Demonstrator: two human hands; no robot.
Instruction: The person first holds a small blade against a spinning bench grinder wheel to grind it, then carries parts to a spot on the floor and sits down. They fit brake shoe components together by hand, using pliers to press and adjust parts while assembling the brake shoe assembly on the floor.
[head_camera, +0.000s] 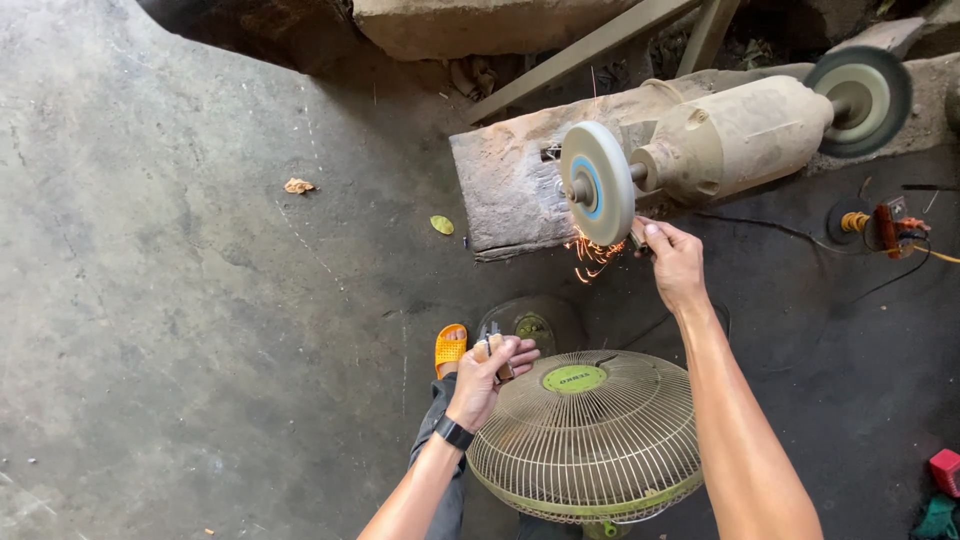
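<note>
Clearly, the right hand (676, 262) pinched a small metal piece (637, 238) against the spinning grinding wheel (597, 183), sparks (592, 255) flying. A slip could drag fingertips into the wheel. The left hand (487, 372), clenched around spare pieces (490, 348), waited above the fan (585, 435).
</note>
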